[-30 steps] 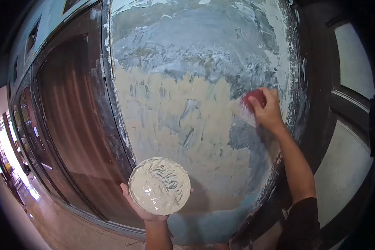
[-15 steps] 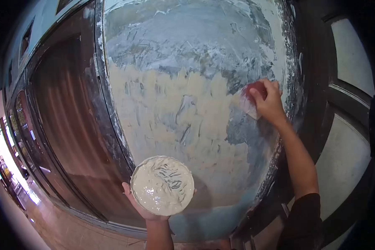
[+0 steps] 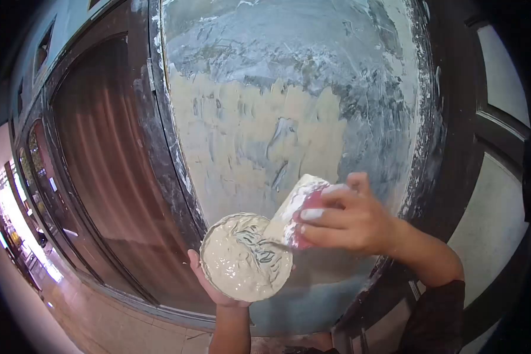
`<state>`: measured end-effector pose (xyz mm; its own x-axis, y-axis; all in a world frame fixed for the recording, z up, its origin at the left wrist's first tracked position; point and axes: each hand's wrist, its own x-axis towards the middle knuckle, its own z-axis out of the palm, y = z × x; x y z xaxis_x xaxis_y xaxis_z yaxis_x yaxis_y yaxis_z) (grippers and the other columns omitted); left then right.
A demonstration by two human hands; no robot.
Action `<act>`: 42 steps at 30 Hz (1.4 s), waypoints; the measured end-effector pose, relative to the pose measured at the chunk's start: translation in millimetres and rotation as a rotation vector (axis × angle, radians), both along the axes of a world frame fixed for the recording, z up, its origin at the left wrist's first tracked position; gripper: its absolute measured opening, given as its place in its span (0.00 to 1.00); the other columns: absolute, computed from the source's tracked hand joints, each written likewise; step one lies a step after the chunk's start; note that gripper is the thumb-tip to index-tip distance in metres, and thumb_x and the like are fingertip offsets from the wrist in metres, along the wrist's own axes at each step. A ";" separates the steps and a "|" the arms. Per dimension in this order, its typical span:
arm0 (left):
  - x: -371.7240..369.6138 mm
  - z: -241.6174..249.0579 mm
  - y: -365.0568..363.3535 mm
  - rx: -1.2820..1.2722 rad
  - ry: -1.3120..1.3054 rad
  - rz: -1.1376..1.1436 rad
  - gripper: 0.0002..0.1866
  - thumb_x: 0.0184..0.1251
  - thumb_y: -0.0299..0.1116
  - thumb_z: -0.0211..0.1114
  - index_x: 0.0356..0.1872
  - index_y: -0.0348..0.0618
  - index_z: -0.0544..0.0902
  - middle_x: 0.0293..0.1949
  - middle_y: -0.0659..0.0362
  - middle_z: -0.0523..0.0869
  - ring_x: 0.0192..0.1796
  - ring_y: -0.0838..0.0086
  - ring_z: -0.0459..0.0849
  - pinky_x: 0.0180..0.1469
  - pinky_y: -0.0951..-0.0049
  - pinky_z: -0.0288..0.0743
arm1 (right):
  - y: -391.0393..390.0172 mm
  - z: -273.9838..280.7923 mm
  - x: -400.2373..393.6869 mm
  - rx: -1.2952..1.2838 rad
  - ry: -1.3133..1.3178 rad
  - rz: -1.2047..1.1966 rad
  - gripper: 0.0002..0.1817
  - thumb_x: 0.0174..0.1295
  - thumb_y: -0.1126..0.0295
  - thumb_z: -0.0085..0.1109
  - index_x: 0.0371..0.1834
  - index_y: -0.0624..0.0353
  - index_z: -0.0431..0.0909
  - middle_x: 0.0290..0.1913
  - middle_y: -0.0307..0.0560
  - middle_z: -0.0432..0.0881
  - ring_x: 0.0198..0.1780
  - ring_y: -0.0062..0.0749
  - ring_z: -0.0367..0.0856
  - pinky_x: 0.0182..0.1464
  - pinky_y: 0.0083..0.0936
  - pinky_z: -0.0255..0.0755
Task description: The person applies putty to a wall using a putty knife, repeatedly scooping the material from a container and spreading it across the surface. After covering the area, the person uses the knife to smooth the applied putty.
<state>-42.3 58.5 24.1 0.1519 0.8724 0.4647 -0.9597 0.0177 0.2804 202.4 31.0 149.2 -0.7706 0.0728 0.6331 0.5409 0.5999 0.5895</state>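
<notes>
A round bowl [image 3: 204,239] full of wet cream-coloured putty [image 3: 233,268] rests on my left hand [image 3: 205,282], which cups it from below, thumb up along its side. My right hand [image 3: 354,221] grips a red-handled putty knife [image 3: 295,206], its wide blade smeared with putty. The blade's lower corner is at the bowl's right edge, over the putty. Behind both hands stands a grey wall panel [image 3: 371,141], its middle coated with a patchy cream layer [image 3: 236,124] that has a ragged upper edge.
Left of the panel is a dark-framed door [image 3: 100,153] with reddish curtain folds behind its glass. A dark frame with pale panes [image 3: 489,218] stands close to my right arm. Tiled floor [image 3: 124,318] shows at the lower left.
My right hand has brought the putty knife from the panel's right side down and left to the bowl. The bowl appears slightly further right in view.
</notes>
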 end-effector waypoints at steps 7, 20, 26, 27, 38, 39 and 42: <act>4.6 -12.2 -3.8 -0.023 -0.056 0.056 0.47 0.75 0.72 0.41 0.73 0.34 0.70 0.69 0.42 0.77 0.66 0.49 0.79 0.69 0.50 0.74 | -4.7 -28.8 -21.7 0.012 -0.119 0.048 0.09 0.66 0.62 0.59 0.47 0.37 0.84 0.48 0.27 0.85 0.54 0.26 0.77 0.52 0.45 0.61; 15.0 -15.5 -11.7 -0.049 -0.071 0.017 0.47 0.76 0.72 0.39 0.72 0.34 0.71 0.68 0.41 0.77 0.66 0.48 0.79 0.69 0.49 0.74 | -19.1 -35.0 -17.9 -0.016 -0.061 -0.004 0.10 0.64 0.60 0.63 0.48 0.38 0.84 0.46 0.25 0.84 0.54 0.27 0.77 0.48 0.45 0.60; 18.8 -16.1 -14.8 -0.001 -0.034 0.020 0.46 0.76 0.70 0.39 0.71 0.35 0.72 0.68 0.43 0.78 0.66 0.50 0.80 0.69 0.50 0.74 | -22.6 -38.0 -15.8 -0.038 -0.034 -0.012 0.09 0.64 0.60 0.63 0.47 0.39 0.84 0.47 0.25 0.84 0.56 0.27 0.76 0.48 0.45 0.59; 19.1 -15.7 -16.2 0.009 -0.046 0.011 0.45 0.76 0.70 0.39 0.71 0.35 0.72 0.68 0.44 0.78 0.66 0.50 0.80 0.70 0.51 0.73 | -22.7 -38.4 -15.3 -0.035 -0.018 -0.010 0.10 0.64 0.60 0.63 0.47 0.39 0.84 0.47 0.25 0.84 0.56 0.27 0.76 0.48 0.45 0.59; 24.3 -22.4 -13.0 -0.034 -0.027 0.027 0.46 0.77 0.70 0.39 0.72 0.35 0.71 0.69 0.44 0.77 0.68 0.51 0.78 0.72 0.51 0.71 | -20.9 -40.3 -11.9 -0.009 0.031 -0.048 0.12 0.62 0.58 0.64 0.49 0.39 0.84 0.49 0.24 0.85 0.53 0.26 0.79 0.46 0.45 0.56; 25.1 -23.6 -12.0 -0.034 -0.018 0.026 0.45 0.77 0.69 0.39 0.73 0.35 0.71 0.69 0.44 0.77 0.68 0.51 0.78 0.72 0.51 0.71 | -20.9 -40.7 -11.5 0.019 0.056 -0.068 0.11 0.62 0.59 0.64 0.48 0.39 0.84 0.49 0.24 0.86 0.52 0.25 0.80 0.46 0.46 0.55; 26.6 -26.8 -12.8 -0.028 -0.022 0.006 0.45 0.78 0.68 0.38 0.73 0.35 0.71 0.70 0.44 0.77 0.68 0.51 0.78 0.72 0.51 0.70 | -17.5 -47.2 -9.5 0.039 0.098 -0.106 0.10 0.62 0.59 0.64 0.46 0.39 0.85 0.49 0.25 0.86 0.52 0.25 0.80 0.45 0.47 0.54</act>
<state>-15.8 45.7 -2.7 0.1369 0.8858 0.4434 -0.9658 0.0199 0.2584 192.9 13.4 102.0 -0.6940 0.1241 0.7092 0.6563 0.5141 0.5523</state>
